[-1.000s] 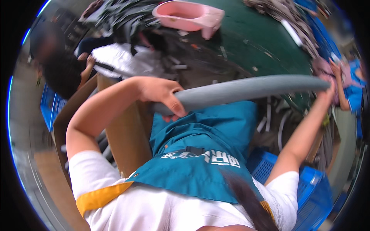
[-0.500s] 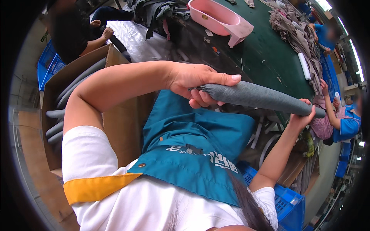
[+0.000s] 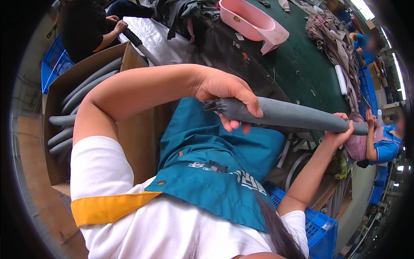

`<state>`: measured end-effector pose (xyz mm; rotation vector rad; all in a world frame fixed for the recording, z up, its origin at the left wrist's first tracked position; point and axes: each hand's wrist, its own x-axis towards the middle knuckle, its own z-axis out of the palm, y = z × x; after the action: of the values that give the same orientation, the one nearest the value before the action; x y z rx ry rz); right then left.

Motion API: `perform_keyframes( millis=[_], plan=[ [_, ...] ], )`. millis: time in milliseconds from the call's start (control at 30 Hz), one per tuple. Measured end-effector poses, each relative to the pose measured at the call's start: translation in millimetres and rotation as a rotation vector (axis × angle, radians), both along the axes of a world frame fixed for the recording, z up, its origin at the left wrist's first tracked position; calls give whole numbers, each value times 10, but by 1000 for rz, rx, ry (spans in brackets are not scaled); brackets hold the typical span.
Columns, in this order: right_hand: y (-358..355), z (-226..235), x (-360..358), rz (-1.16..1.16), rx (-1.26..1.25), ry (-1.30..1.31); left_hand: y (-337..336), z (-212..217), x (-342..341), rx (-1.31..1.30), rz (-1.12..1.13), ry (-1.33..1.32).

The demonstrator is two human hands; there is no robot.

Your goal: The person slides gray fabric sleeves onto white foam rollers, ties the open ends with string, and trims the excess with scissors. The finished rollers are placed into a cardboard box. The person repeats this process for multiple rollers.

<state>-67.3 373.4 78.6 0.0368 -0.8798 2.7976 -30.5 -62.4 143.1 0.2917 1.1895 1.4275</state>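
Note:
A long grey cloth-covered tube (image 3: 297, 115) stretches across in front of my chest, its right end a little lower. My left hand (image 3: 228, 95) is wrapped round its left end, thumb over the top and fingertips below. Gathered, frayed cloth (image 3: 211, 105) sticks out past that palm. At the other end, the fingers of my right hand (image 3: 338, 131) close round the tube near its tip. Under it lies the teal apron (image 3: 202, 134) that I wear.
An open cardboard box (image 3: 136, 129) with several grey tubes (image 3: 92, 84) stands at my left. A pink plastic tub (image 3: 246, 17) sits on the green table (image 3: 297, 56), near heaped cloth (image 3: 334, 47). A blue crate (image 3: 321, 228) is at my right. Co-workers are left and right.
My left hand has turned and its thumb now curls over the tube rather than lying along it. More of the gathered end shows. At the left, a co-worker's dark-ended tube has come further into view.

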Motion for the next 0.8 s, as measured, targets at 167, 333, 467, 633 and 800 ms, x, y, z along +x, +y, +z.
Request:
perform_keyframes(
  millis=[167, 333, 467, 633, 800],
  plan=[
    [-304, 86, 30, 129, -182, 88, 83, 9, 26, -20, -156, -41],
    [-644, 65, 29, 130, -151, 33, 142, 74, 97, -11, -156, -63],
    [-842, 22, 29, -111, 147, -246, 10, 54, 79, -123, -35, 211],
    [-1843, 87, 357, 74, 327, 8, -722, 46, 184, -1042, -96, 1534],
    [-2551, 195, 668, 718, 552, 367, -1722, -91, 979, -1201, 461, 1983]
  ],
)
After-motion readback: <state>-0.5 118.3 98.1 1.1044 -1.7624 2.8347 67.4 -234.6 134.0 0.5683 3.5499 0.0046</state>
